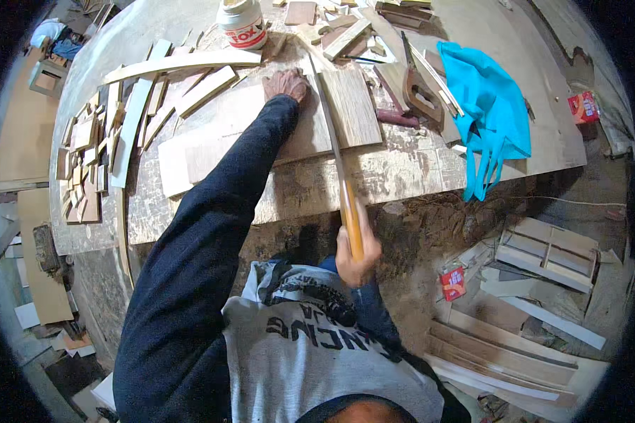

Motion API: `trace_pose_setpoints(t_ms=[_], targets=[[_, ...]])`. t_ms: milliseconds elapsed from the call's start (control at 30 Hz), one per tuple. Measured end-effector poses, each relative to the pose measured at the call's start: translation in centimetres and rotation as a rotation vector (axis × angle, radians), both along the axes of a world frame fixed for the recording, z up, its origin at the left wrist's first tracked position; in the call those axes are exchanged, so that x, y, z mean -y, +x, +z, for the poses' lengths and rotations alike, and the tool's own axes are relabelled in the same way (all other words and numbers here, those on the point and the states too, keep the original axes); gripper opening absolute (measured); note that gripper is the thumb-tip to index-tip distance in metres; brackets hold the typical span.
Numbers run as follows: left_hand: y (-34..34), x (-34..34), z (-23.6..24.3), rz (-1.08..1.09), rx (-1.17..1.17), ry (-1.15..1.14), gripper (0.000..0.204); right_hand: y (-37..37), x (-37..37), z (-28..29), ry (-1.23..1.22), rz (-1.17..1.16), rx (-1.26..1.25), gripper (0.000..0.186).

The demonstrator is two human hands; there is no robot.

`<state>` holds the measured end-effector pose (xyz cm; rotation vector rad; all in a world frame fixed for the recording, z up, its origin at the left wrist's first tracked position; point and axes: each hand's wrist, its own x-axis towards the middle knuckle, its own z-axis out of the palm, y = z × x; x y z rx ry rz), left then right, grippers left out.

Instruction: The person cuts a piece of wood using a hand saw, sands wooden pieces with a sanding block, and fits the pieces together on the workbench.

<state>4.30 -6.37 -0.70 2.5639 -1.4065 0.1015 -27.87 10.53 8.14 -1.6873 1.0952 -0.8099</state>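
My left hand (284, 86) presses on a pale wooden board (229, 141) near the middle of the worktable (402, 169), its fingers apart and slightly bent. My right hand (360, 250) grips the yellow wooden handle (353, 215) of a long, narrow-bladed saw. The blade (329, 121) reaches forward across the board, just right of my left hand, beside a grainy right-hand section (351, 106); whether that is a separate piece I cannot tell.
Around the board lie wood offcuts (85, 137), a white jar (240, 28), a wooden-handled saw (420, 95) and a turquoise cloth bag (487, 106). Wooden frames (543, 278) and panels (39, 261) lie below the table edges. A blue-and-white heap (56, 39) is at far upper left.
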Motion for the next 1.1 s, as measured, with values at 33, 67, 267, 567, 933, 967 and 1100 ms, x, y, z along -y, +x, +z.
trace_pose_setpoints(t_ms=[33,67,267,567,933,967,1100], targets=[[-0.4,-0.5,0.8,-0.026,-0.003,0.049,0.021,-1.7,-1.6,-0.4,-0.009,-0.028,0.026,0.049],[-0.8,-0.6,1.5,-0.057,-0.010,0.094,0.021,-3.0,-3.0,-0.5,-0.023,-0.060,0.048,0.049],[0.0,-0.2,-0.1,-0.012,-0.022,0.068,0.021,-1.1,-1.6,0.5,-0.071,-0.041,-0.007,0.050],[0.3,-0.4,-1.0,0.007,0.027,-0.033,0.021,-2.3,-1.6,-0.2,-0.117,0.003,0.061,0.051],[-0.5,0.1,1.3,0.007,-0.116,0.098,0.025,-0.4,-0.1,-0.4,-0.075,-0.012,0.081,0.052],[-0.2,0.3,1.1,0.010,-0.116,0.093,0.025,-1.4,-1.1,0.7,0.019,-0.007,-0.008,0.052],[0.4,-0.2,-0.7,-0.010,-0.078,-0.043,0.026,-3.9,-3.1,1.4,0.011,0.002,-0.051,0.053]])
